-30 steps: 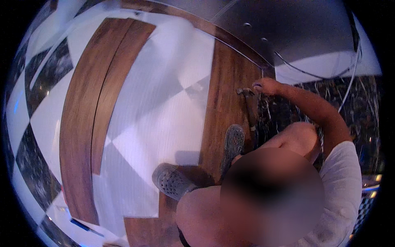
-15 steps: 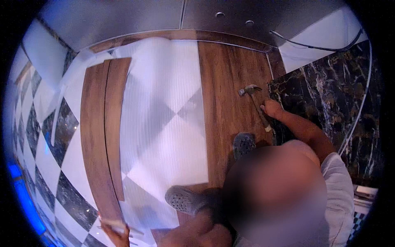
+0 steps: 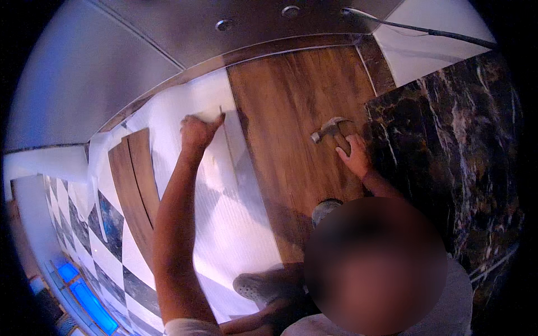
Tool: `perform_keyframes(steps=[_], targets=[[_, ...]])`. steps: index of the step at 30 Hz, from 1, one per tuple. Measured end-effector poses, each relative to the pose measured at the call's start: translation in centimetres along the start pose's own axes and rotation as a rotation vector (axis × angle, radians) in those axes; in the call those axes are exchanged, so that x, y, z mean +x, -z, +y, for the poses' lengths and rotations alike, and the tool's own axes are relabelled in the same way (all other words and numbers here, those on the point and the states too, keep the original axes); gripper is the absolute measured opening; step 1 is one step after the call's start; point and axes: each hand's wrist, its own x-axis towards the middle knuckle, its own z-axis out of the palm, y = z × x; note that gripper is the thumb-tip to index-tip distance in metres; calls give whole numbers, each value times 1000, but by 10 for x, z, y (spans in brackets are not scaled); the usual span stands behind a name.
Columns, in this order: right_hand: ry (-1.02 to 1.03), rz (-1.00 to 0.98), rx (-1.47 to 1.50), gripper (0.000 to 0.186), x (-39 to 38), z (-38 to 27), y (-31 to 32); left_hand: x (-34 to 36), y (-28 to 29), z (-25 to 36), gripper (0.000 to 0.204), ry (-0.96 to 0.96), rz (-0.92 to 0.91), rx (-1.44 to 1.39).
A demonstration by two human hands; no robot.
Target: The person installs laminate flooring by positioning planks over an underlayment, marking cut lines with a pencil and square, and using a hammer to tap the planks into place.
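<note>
While our right hand [image 3: 358, 158] grips the claw hammer [image 3: 332, 127] over the wood-look floorboards [image 3: 291, 173], our left hand [image 3: 197, 133], left of those floorboards, looks curled, though we cannot tell whether it holds something.

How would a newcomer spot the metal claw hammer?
Find the brown wood-grain flooring beside the black, white-veined slab. Near that slab, the right hand clasps the metal-headed claw hammer. Its T-shape and shine set it apart from the flooring.

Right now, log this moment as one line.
Left hand: over white underlay, contents unclear | Right hand: holding hammer | Wood flooring: right of underlay | Two brown planks: left of flooring
</note>
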Motion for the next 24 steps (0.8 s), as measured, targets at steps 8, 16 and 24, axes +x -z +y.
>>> perform_keyframes(steps=[8,16,24], targets=[[-64,-16,-26,44,-1,8,-6,103,-41,34,96,233,225,13],[-140,-118,-6,44,2,-2,2,2,-47,37,60,277,234,-172],[-206,-175,-11,44,13,-11,13,-4,-64,16,51,119,303,-446]])
